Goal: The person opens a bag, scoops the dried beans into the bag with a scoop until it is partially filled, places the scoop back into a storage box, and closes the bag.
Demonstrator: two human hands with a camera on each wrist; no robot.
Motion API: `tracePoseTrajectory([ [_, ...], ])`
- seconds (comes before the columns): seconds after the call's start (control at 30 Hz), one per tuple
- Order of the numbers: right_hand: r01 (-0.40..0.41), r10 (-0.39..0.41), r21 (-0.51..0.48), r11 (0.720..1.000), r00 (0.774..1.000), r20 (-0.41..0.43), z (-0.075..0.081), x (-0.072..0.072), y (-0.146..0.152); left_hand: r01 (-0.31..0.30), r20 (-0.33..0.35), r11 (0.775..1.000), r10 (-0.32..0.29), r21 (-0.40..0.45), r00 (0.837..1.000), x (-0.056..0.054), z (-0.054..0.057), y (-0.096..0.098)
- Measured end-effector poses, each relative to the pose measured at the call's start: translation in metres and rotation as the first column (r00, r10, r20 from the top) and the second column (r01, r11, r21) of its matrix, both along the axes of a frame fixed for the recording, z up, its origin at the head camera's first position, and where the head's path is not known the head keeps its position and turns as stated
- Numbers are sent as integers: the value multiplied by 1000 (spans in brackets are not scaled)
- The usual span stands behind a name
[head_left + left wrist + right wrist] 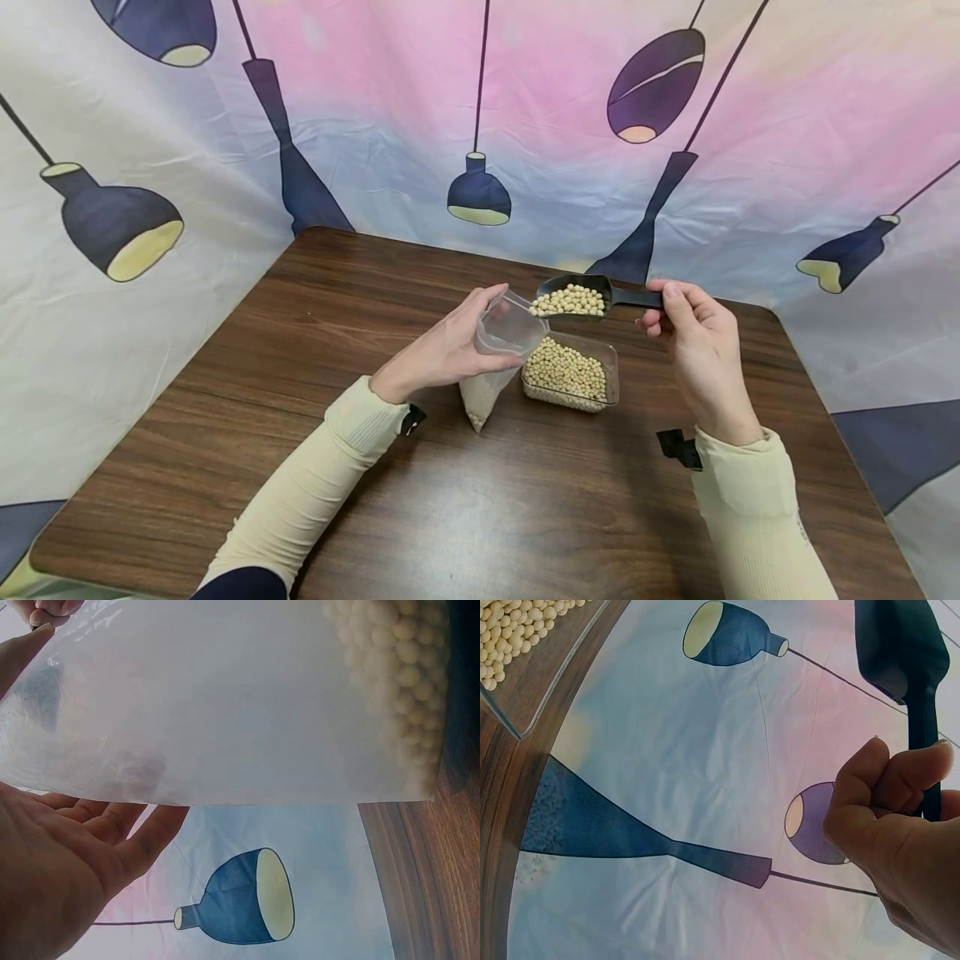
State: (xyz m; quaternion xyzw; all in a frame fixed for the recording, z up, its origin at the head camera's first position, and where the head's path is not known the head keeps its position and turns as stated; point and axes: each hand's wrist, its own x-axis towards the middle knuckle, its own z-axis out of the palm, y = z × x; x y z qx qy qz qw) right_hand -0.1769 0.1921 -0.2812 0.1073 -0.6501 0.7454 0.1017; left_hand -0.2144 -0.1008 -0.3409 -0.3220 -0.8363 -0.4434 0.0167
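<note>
My left hand point(457, 340) holds a translucent plastic bag point(225, 697) by its top, thumb and fingers round the spread mouth. Pale round beans point(405, 675), which look like soybeans, lie in the bag's bottom. With thumb and fingers my right hand point(701, 342) grips the handle of a black scoop point(904, 649). The scoop is heaped with beans point(572, 300), and its front edge is level with the bag's mouth, just right of it. Below the scoop a clear rectangular container point(611, 387) of the same beans stands on the table.
The dark wood-grain table point(450, 500) has rounded corners. Behind it and at both sides hangs a cloth point(405, 150) printed with lamps. A black strap piece point(678, 448) sticks out at the right wrist.
</note>
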Motion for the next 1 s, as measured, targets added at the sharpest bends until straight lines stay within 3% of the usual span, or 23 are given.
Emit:
tracePoseTrajectory([
  [1.0, 138, -128, 144, 980, 989, -74, 9, 4, -3, -7, -8, 1000, 6, -11, 1000, -1, -1, -1],
])
